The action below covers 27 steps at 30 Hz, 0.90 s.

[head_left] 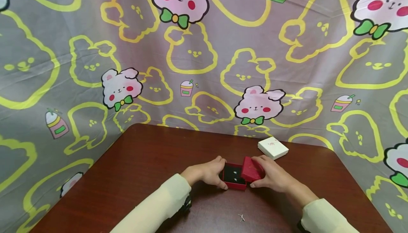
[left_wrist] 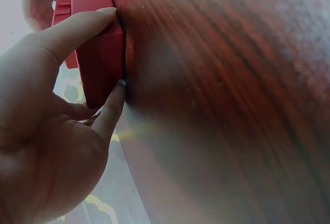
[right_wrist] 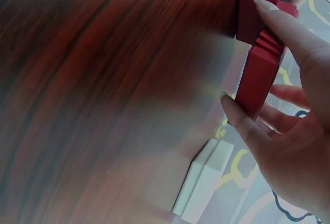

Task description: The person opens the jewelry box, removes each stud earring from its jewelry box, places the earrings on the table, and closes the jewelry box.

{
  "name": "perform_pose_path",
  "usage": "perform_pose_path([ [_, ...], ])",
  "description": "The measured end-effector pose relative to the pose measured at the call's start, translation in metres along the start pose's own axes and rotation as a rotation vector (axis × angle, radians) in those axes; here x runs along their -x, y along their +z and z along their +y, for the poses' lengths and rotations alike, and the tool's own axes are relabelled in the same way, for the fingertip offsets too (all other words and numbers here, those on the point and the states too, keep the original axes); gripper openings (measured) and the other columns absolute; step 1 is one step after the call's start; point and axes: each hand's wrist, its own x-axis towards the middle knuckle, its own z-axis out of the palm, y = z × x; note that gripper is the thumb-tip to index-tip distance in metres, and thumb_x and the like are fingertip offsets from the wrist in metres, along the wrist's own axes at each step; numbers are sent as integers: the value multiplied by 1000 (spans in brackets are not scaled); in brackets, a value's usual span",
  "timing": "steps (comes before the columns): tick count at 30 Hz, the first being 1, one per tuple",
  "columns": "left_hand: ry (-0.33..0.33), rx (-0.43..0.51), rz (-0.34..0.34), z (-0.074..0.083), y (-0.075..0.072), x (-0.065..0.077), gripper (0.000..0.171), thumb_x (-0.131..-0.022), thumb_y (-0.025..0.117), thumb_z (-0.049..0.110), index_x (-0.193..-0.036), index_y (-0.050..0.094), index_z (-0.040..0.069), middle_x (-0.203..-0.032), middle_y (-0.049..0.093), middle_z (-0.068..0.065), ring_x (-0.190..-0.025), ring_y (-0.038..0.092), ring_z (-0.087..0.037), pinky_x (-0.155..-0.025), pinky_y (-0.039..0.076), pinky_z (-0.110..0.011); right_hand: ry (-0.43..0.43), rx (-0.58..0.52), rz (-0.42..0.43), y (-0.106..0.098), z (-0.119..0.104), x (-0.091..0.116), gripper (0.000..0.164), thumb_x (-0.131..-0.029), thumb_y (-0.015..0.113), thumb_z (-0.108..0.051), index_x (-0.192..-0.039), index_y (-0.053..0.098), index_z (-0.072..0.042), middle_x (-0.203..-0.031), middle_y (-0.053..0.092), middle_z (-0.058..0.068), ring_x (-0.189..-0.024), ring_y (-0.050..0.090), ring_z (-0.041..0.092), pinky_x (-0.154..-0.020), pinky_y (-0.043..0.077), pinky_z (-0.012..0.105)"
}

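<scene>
A small red jewelry box (head_left: 235,186) sits on the table with its black lining showing. Two little silver star-like earrings (head_left: 235,172) rest on that lining. My left hand (head_left: 210,172) grips the box from its left side, thumb at the near edge; in the left wrist view the thumb and fingers span the red box (left_wrist: 100,64). The red lid (head_left: 251,169), with a ribbon band, is tilted over the box's right part. My right hand (head_left: 272,174) holds this lid between thumb and fingers, as the right wrist view also shows with the lid (right_wrist: 256,77).
A white box (head_left: 272,148) stands behind my right hand toward the table's back edge. Near the front lies a small silvery thin item (head_left: 241,217), too small to make out. A patterned cloth (head_left: 197,66) hangs around the brown table (head_left: 153,148).
</scene>
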Motion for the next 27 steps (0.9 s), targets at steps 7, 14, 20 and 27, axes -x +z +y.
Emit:
perform_pose_path([
  [7, 5, -4, -6, 1, -1, 0, 75, -78, 89, 38, -129, 49, 1, -111, 45, -1, -99, 50, -10, -96, 43, -21, 26, 7, -3, -6, 2, 1, 88, -67, 94, -41, -134, 57, 2, -120, 60, 13, -103, 56, 23, -82, 51, 40],
  [14, 8, -34, -11, 2, 0, -1, 79, -78, 89, 39, -132, 48, -2, -112, 46, -3, -102, 51, -11, -98, 43, -21, 100, 30, -12, -8, 8, 4, 92, -66, 94, -44, -137, 55, 2, -119, 60, 14, -102, 54, 26, -78, 50, 41],
  [20, -5, -36, -13, 3, -1, -1, 81, -78, 89, 39, -134, 48, -3, -114, 46, -4, -104, 51, -12, -99, 43, -22, 102, 59, 9, -11, 12, 6, 93, -66, 94, -44, -136, 56, 2, -118, 60, 15, -102, 54, 27, -78, 50, 42],
  [27, -3, -34, -20, 3, -2, -1, 80, -79, 88, 39, -134, 48, -3, -114, 46, -4, -103, 51, -11, -99, 43, -22, 132, 54, -1, -15, 18, 8, 93, -66, 93, -44, -137, 55, 3, -118, 59, 15, -101, 53, 26, -76, 50, 40],
])
